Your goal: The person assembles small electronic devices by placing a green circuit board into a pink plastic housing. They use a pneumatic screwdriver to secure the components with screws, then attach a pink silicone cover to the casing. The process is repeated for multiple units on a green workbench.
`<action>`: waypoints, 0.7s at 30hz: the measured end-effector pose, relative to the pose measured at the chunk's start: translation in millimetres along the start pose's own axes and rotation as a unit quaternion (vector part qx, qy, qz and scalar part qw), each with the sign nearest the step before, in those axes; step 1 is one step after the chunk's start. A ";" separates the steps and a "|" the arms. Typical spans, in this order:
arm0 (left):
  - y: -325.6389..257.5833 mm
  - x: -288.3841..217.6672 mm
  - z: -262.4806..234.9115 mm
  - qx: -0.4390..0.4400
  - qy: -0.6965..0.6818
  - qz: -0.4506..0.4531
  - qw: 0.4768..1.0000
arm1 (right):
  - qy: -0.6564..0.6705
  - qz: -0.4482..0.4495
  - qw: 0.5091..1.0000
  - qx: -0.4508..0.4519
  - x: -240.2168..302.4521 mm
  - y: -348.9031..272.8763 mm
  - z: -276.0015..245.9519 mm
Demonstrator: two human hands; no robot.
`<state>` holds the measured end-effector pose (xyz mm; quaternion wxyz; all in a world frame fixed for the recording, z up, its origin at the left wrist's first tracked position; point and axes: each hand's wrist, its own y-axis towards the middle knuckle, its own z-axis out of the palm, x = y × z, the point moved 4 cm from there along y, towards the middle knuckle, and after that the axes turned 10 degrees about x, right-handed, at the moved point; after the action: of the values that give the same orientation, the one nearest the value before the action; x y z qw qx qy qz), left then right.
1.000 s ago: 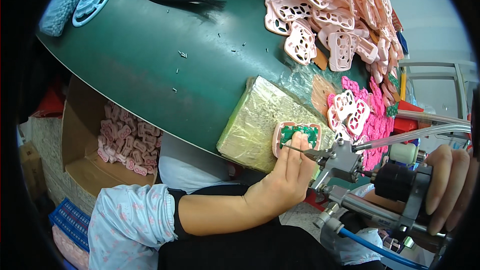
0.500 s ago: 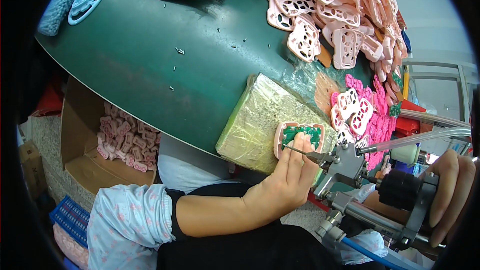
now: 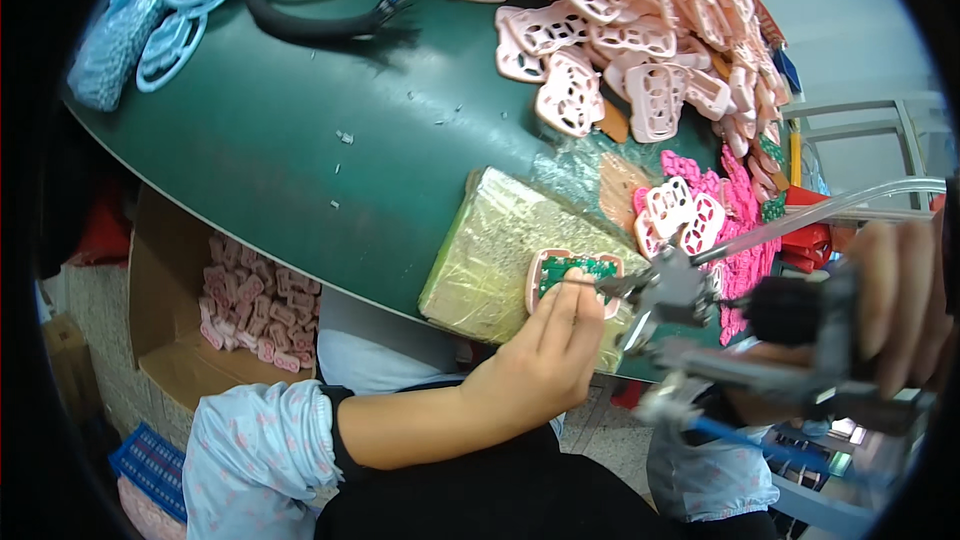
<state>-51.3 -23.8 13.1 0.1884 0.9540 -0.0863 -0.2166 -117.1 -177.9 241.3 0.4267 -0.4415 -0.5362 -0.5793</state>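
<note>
A pale pink plastic shell (image 3: 533, 285) with a green circuit board (image 3: 602, 267) inside lies on a wrapped yellowish block (image 3: 478, 240) near the table's front edge. My left hand (image 3: 535, 360) is closed, its fingertips pressed together on the board and the shell. Coming in from the right, a metal screwdriving tool (image 3: 683, 287) with a clear hose has its thin tip over the board beside my left fingertips. My right hand (image 3: 890, 305), smeared by motion, wraps round the tool's black handle part. Whether the tip touches a screw is hidden.
Pale pink shells (image 3: 640, 35) are heaped at the back right, with bright pink pieces (image 3: 745, 240) below them. Small screws (image 3: 345, 137) lie scattered on the green table (image 3: 270, 170). Blue plastic parts (image 3: 170, 50) stand far left. A cardboard box (image 3: 165, 340) holds small pink parts.
The whole view has shifted a little, with the table things sliding left. The tool and my right hand have moved and now blur; my left hand stays on the shell.
</note>
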 end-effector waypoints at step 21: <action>89.4 196.0 -22.0 0.061 -0.404 -0.353 0.842 | -0.479 0.240 0.772 -0.342 -38.0 -154.4 -80.7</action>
<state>125.8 -146.7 -7.7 -0.0112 0.7574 0.1752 -0.6290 -261.5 -248.2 163.9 0.0605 -0.8932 -0.3141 -0.3160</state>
